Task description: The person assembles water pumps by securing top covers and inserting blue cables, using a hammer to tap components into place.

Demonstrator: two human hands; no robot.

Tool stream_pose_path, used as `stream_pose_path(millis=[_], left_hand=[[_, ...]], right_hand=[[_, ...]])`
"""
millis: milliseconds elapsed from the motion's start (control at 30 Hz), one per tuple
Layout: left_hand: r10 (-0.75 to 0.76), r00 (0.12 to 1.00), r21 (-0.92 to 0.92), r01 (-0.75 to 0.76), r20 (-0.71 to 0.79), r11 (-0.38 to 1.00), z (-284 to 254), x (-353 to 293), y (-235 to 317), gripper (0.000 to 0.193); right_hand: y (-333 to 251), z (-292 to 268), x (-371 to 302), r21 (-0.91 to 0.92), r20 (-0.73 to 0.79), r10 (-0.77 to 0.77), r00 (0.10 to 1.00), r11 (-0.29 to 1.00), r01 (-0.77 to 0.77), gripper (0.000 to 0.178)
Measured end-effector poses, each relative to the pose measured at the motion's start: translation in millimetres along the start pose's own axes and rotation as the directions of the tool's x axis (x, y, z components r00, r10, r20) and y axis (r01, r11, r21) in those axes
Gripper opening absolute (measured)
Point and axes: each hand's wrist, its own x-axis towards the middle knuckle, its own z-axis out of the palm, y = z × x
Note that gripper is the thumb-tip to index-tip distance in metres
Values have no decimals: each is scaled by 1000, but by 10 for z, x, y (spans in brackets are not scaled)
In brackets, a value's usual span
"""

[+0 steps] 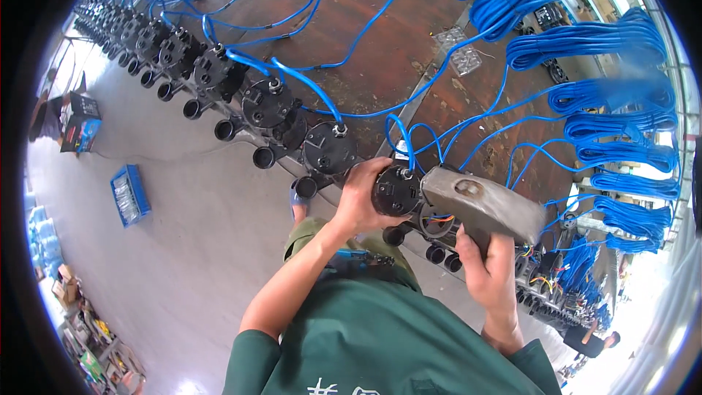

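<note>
My left hand (358, 194) is wrapped round a black round pump-like housing (397, 192) with a blue cable rising from its top. In my right hand (488, 271) is a hammer, its fingers closed on the short dark handle. The heavy, worn metal hammer head (486, 205) sits just right of the held housing, close above the bench edge. Whether it touches the housing I cannot tell. Partly under it, an uncovered round housing (437, 224) shows coloured wires inside. To the left stands another closed black housing (329, 148) with its own blue cable.
Similar black housings (212, 73) line the edge of a reddish-brown bench (387, 22). Coiled blue cables (585, 44) lie along its far right. A clear plastic tray (461, 51) rests there. On the floor are a blue crate (130, 196) and a box (80, 123). Another person (587, 340) is at lower right.
</note>
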Motion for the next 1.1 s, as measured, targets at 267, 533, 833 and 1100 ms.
stream_pose_path(millis=[267, 533, 833, 1100], left_hand=[[-12, 999, -32, 11, -32, 999, 15, 32, -65, 101], [-7, 1000, -12, 7, -26, 1000, -9, 40, 45, 101], [12, 1000, -13, -12, 14, 1000, -84, 71, 62, 94], [-21, 996, -4, 21, 88, 1000, -67, 45, -35, 101]], right_hand=[[82, 446, 298, -239, 192, 131, 973, 967, -83, 31], [116, 129, -115, -75, -105, 81, 991, 993, -89, 33], [-241, 45, 66, 104, 141, 27, 990, 994, -42, 24], [199, 421, 261, -104, 170, 146, 975, 986, -129, 38]])
